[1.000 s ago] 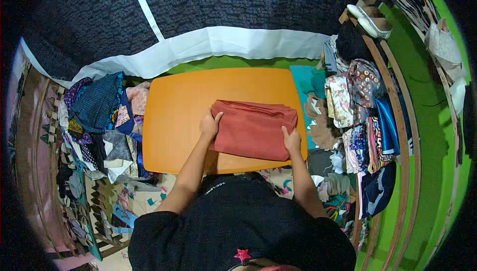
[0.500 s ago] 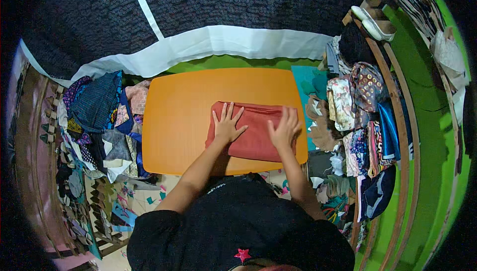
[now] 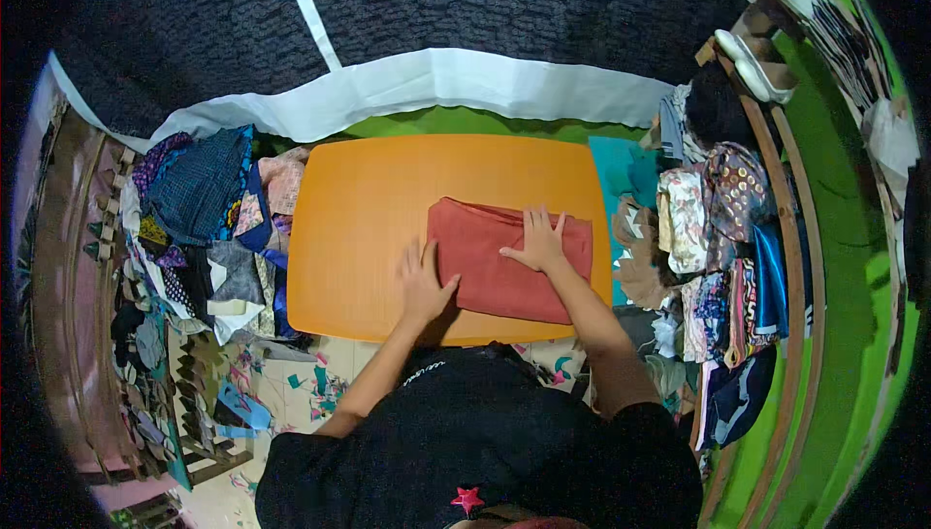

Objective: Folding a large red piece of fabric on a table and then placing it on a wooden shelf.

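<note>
A folded brick-red cloth (image 3: 514,272) lies flat on the right half of an orange table (image 3: 364,228). Its outline is a rough rectangle, and layered folds show along the far edge. My right hand (image 3: 539,242) rests on the far right part of the cloth, fingers spread and pointing away from me. Beside the cloth's left edge is my left hand (image 3: 424,288), its fingers apart and slightly blurred. The thumb of that hand reaches the cloth's edge, while its other fingers are over the bare tabletop. Neither hand grips anything.
Piles of fabric (image 3: 199,190) crowd the table's left side. More folded fabrics (image 3: 684,219) are stacked on the right, next to a teal sheet (image 3: 609,165). Wooden rails (image 3: 790,238) stand at the right. Small scraps (image 3: 320,379) litter the tiled floor; a dark patterned curtain (image 3: 485,5) hangs behind.
My left hand has moved off the cloth's top to its left edge. My right hand has gone from a blurred, raised pose at the right side to lying on the cloth.
</note>
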{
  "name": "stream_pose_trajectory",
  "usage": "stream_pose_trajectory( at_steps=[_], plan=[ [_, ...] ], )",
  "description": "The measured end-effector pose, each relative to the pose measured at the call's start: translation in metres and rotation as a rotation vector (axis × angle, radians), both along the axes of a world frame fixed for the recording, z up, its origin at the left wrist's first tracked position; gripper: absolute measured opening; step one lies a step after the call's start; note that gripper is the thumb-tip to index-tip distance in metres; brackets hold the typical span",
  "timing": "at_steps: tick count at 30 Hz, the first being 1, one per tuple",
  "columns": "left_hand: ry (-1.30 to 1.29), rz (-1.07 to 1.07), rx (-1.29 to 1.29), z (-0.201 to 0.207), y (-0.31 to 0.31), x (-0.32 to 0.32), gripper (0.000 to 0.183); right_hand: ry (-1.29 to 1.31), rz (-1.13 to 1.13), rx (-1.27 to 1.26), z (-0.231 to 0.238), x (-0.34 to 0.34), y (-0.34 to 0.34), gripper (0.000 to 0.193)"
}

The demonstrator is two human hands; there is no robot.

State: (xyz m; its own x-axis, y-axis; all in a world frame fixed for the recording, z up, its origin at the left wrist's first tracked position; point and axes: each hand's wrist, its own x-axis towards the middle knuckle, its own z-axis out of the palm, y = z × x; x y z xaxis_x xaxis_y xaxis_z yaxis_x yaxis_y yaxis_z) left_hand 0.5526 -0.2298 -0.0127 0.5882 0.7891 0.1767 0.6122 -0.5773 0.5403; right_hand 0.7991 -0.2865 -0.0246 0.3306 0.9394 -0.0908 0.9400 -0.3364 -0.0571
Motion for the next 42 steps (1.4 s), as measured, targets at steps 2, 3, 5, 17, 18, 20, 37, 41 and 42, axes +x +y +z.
stream_pose_trajectory(
  at_steps=[2,3,5,17,18,20,37,41,42],
  plan=[
    [-0.013,0.277,-0.185,-0.009,-0.018,-0.029,0.069,0.084,0.015,-0.073,0.008,0.01,0.01,0.102],
    [0.006,0.409,-0.309,-0.009,-0.022,-0.038,0.068,0.164,0.015,-0.142,0.016,0.016,0.016,0.101],
    [0.185,0.298,-0.808,-0.001,-0.014,-0.057,0.063,0.186,0.072,-0.046,0.011,0.027,0.026,0.096],
    [-0.227,-0.074,-1.568,-0.036,-0.009,-0.018,0.033,0.186,-0.053,-0.154,0.015,0.031,0.029,0.092],
    [-0.266,-0.018,-1.532,-0.03,-0.007,-0.013,0.029,0.193,-0.124,-0.137,0.016,0.03,0.024,0.092],
    [-0.332,-0.009,-1.474,-0.031,0.01,-0.006,0.025,0.26,-0.227,-0.146,0.032,0.026,0.016,0.094],
    [-0.158,-0.204,-1.403,-0.042,0.011,0.075,0.042,1.111,-0.846,0.291,-0.033,-0.024,-0.16,0.076],
    [-0.303,-0.345,-1.349,0.007,-0.031,0.079,0.045,1.278,-0.921,0.349,0.004,-0.031,-0.192,0.062],
    [-0.305,-0.355,-1.342,0.015,-0.039,0.08,0.045,1.289,-0.93,0.413,0.032,-0.038,-0.199,0.058]
  ],
)
